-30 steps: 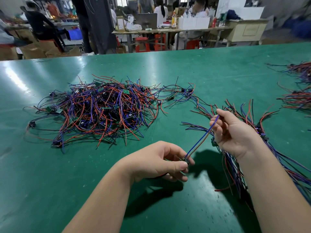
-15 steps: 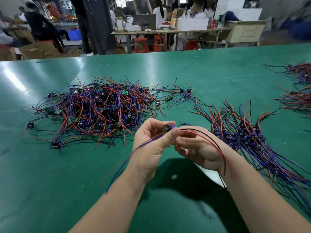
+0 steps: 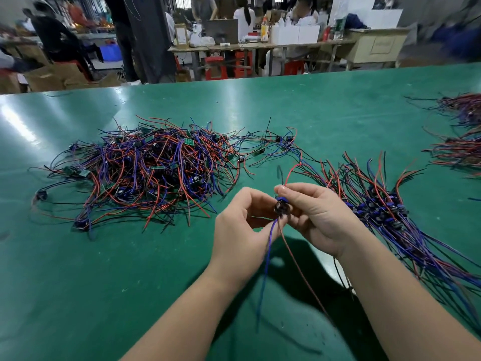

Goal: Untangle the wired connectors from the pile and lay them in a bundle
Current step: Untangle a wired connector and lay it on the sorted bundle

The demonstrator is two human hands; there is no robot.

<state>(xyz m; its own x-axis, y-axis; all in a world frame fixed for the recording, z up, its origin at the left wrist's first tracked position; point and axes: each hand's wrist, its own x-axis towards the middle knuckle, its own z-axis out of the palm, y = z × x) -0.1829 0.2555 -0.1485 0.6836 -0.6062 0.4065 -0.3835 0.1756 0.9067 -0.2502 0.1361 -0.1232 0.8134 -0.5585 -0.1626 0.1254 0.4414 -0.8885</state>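
The green table spreads wide under everything, and on it sits the pile, a loose tangle of red, blue and black wires with small green boards and dark connectors caught in it. I place all the rest by that pile.

Right of the pile and a little nearer to me lies the bundle. Its connectors are lined up in a slanting row, with the long wires trailing toward me and the short ends fanning away. A few stray wires run from the pile's right edge toward it. Further right of the pile, at the table's edge, are two more heaps of wire. Beyond the pile, off the table, stands a cluttered workbench with people around it and red stools beneath.

On the near side of the pile, by its right corner, both my hands are raised above the table, between pile and bundle. My left hand has its fingers curled in, with thumb and forefinger pinching one wired connector. My right hand meets it from the other side, fingertips closed on the connector's top, where a short red end and a short black end stick up toward the pile.

From the connector a blue wire and a brown-red wire hang down toward me, away from the pile, both clear of the tangle.
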